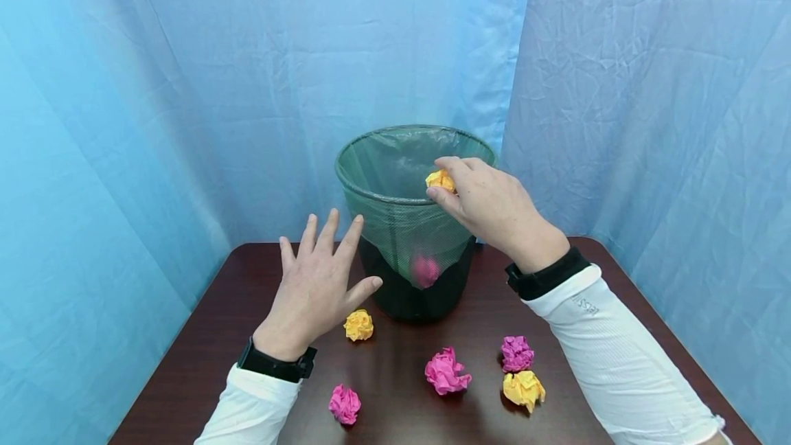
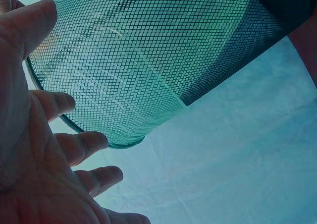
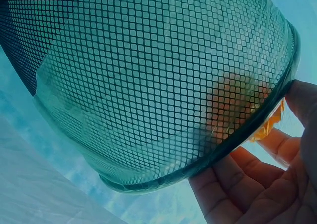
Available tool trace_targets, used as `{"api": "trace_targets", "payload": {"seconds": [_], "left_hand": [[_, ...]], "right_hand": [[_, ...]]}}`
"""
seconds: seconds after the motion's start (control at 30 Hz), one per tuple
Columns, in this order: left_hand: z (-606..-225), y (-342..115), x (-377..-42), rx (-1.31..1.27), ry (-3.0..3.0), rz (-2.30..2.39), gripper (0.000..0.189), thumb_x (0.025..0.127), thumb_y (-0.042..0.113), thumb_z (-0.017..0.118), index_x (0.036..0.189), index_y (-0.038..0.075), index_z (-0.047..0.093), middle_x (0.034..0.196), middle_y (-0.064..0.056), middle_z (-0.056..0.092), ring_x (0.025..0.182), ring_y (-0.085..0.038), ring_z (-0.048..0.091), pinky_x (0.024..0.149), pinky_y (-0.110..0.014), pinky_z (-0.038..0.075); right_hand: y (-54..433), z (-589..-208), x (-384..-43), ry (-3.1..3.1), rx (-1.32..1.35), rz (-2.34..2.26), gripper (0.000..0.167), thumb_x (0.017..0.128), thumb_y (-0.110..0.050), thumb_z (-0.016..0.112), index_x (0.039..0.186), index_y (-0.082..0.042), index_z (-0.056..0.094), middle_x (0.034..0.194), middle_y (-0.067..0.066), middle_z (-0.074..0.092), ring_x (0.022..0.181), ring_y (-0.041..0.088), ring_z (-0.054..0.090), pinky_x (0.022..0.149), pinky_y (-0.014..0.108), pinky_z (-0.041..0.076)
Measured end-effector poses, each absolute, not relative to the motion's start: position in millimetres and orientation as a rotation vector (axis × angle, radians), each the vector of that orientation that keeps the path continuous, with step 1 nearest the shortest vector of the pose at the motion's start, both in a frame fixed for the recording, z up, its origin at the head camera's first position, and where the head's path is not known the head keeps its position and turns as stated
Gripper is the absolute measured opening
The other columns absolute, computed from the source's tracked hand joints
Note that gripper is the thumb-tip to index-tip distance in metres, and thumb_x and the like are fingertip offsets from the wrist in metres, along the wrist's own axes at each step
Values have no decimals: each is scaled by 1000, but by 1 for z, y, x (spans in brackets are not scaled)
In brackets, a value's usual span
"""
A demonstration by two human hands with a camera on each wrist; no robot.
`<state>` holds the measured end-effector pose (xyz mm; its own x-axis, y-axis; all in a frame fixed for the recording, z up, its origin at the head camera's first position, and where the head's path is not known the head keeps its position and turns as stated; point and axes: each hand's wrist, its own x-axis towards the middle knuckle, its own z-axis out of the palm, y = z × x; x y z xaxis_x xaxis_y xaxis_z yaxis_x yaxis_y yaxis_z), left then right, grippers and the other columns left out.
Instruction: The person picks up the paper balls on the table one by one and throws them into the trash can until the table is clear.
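Observation:
My right hand (image 1: 494, 208) pinches a yellow crumpled paper ball (image 1: 441, 181) between thumb and fingers at the front right of the rim of a mesh wastebasket (image 1: 415, 199). In the right wrist view the paper ball (image 3: 270, 126) shows partly past the rim, with the fingers behind the mesh. A green liner bag (image 1: 377, 218) lines the basket, and a pink paper ball (image 1: 425, 270) shows through its side. My left hand (image 1: 315, 287), fingers spread and holding nothing, hovers in front of the basket's left side. Below its thumb, a yellow paper ball (image 1: 359, 325) lies on the table.
Toward the front of the dark wooden table (image 1: 210, 335) lie a pink paper ball (image 1: 345, 404), a larger pink one (image 1: 448, 371), and a magenta one (image 1: 516, 354) beside a yellow one (image 1: 524, 390). Blue curtains (image 1: 278, 88) enclose the back and sides.

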<state>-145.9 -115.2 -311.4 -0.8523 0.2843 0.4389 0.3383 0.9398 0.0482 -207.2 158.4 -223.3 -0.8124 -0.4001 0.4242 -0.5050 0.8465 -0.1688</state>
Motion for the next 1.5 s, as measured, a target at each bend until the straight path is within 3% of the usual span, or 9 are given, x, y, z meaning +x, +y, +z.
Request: {"api": "trace_targets", "payload": {"seconds": [0.27, 1.2, 1.5], "left_hand": [[-312, -116, -145, -450, -2668, -173, 95, 92, 69, 64, 166, 21, 30, 169, -23, 28, 155, -54, 23, 107, -88, 19], [-318, -118, -146, -430, -2683, -194, 94, 92, 67, 66, 166, 20, 31, 169, -23, 28, 154, -54, 23, 108, -88, 18], [-322, -122, -146, -424, -2707, -206, 93, 93, 66, 66, 166, 21, 31, 170, -22, 27, 155, -53, 22, 109, -88, 17]], "right_hand": [[159, -223, -206, -2687, 660, 396, 58, 106, -45, 58, 153, -13, 51, 149, 15, 58, 133, 31, 59, 97, 55, 55], [166, -229, -205, -2613, 696, 382, 56, 106, -43, 59, 151, -9, 53, 149, 15, 59, 129, 31, 61, 95, 54, 56], [170, -231, -205, -2578, 698, 383, 56, 105, -41, 63, 148, -6, 56, 154, 20, 53, 146, 38, 47, 109, 60, 47]]}}
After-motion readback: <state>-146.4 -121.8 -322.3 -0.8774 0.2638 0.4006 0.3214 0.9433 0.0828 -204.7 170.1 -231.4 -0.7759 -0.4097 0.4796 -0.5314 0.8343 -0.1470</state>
